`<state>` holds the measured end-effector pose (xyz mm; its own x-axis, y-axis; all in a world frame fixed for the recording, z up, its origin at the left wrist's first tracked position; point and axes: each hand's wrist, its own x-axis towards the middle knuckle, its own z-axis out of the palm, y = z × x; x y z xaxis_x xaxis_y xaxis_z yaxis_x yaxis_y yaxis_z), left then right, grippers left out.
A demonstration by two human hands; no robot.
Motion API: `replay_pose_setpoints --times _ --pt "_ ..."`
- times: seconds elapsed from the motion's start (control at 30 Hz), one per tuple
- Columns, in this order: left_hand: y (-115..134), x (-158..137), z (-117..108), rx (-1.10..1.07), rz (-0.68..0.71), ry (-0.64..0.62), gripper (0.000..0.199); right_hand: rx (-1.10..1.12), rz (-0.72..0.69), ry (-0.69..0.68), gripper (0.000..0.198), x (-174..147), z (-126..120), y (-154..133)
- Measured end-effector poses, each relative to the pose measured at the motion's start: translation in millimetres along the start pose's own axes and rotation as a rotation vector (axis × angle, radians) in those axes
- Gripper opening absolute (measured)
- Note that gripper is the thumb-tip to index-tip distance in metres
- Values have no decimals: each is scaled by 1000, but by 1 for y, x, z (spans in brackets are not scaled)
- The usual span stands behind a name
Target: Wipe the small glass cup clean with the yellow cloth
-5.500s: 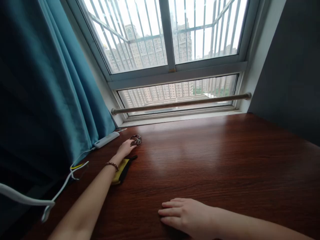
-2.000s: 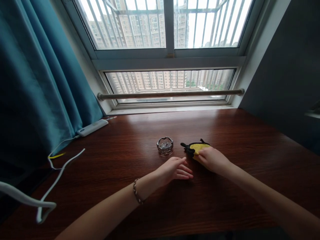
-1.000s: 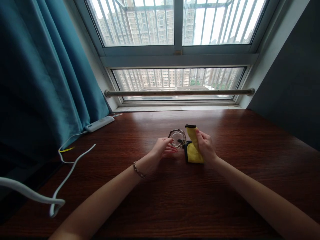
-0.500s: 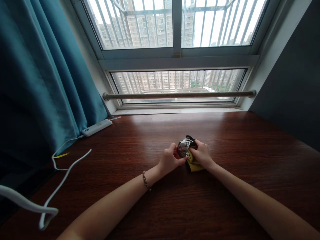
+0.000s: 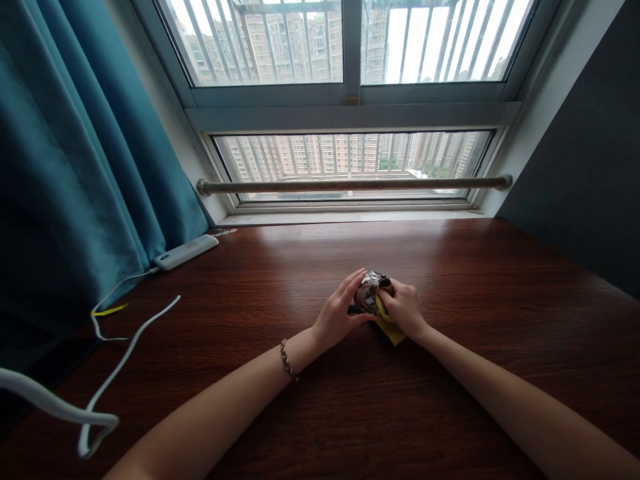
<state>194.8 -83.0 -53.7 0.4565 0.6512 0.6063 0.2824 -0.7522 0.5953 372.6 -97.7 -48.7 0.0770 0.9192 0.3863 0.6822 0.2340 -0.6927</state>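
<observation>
A shiny, rounded, see-through or mirror-like object [image 5: 369, 291] is held between my two hands over the table; its exact kind is unclear. My left hand [image 5: 341, 312] curves around its left side, fingers stretched along the top and thumb below. On the right, my right hand [image 5: 404, 308] is closed on a yellow cloth [image 5: 391, 328] with dark parts, pressing it against the shiny object. The cloth's lower corner hangs toward the tabletop. Part of the object is hidden by the fingers and the cloth.
The brown wooden tabletop [image 5: 300, 413] reaches to the window. A white power strip [image 5: 187, 253] lies by the blue curtain [image 5: 113, 147], with a yellow strip [image 5: 111, 310] nearby. A loose white cable [image 5: 133, 360] curls at the left. A horizontal rail [image 5: 350, 185] crosses the window.
My left fingers have straightened and spread over the top of the shiny object, which has turned slightly. The cloth's lower corner has shifted. The view has tilted down a little.
</observation>
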Motion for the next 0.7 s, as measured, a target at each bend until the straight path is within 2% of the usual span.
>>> replay_pose_setpoints --times 0.07,0.2,0.37,0.5,0.7 --pt "0 1 -1 -39 7 -15 86 0 -6 -5 25 -1 1 0" --pt "1 1 -4 -109 -67 2 84 16 -26 -24 31 -3 0 -3" --pt "7 2 -9 -217 -150 -38 84 73 -45 -53 15 -6 -2 -9" --pt "11 4 -12 -299 -197 -70 78 107 -41 -79 11 -6 0 -12" --pt "8 6 -14 -394 -265 -93 67 102 -17 -82 22 -6 3 -10"
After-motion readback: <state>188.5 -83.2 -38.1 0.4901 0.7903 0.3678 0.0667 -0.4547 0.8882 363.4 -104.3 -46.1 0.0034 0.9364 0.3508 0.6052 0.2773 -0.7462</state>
